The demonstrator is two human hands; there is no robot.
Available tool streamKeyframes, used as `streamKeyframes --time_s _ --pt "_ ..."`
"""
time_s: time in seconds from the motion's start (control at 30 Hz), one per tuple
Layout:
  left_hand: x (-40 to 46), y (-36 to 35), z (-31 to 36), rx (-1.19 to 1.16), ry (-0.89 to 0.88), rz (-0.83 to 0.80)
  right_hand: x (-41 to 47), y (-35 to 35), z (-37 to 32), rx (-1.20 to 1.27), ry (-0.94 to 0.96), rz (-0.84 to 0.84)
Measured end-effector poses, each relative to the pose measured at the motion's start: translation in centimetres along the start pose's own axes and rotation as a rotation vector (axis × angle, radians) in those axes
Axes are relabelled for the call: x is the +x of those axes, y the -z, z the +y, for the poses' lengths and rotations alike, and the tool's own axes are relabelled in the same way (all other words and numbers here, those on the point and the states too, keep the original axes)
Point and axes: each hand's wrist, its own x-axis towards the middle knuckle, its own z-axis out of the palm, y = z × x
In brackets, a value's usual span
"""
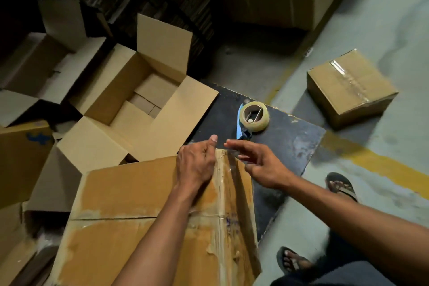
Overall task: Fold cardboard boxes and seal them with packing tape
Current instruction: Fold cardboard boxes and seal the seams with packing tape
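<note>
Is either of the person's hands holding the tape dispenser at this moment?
No, the tape dispenser lies untouched on the dark board, beyond the left hand and right hand.
</note>
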Motion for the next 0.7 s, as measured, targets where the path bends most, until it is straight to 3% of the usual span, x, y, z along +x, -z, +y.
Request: streamKeyframes --time_s 0.07,0.2,0.37,0.5,0.6,0.7 --pt "0.1 -0.1 0.0 -0.015 -0.003 0.001 -1.2 -2.0 1.4 0.071 0.041 0.095" --pt "0.0 -0.2 0.0 -0.047 -0.002 0.007 -3.4 -4.9 3.2 -0.111 0.103 0.16" --pt "-0.1 -0.3 0.1 -0.037 0.005 -0.001 -6.3 -5.8 2.7 -0.22 0.15 0.125" --pt "-0.4 -0.2 0.4 -0.055 0.022 0.01 -5.4 -3.9 3.0 -0.186 0.141 0.314" --pt "-0.3 0.1 0.8 -0.037 0.028 0.011 -3.5 -4.0 2.0 -0.073 0.064 0.34" --pt "-0.5 0.2 0.7 -0.058 0.025 0.003 -2.2 -4.2 1.2 0.02 -0.015 0.469"
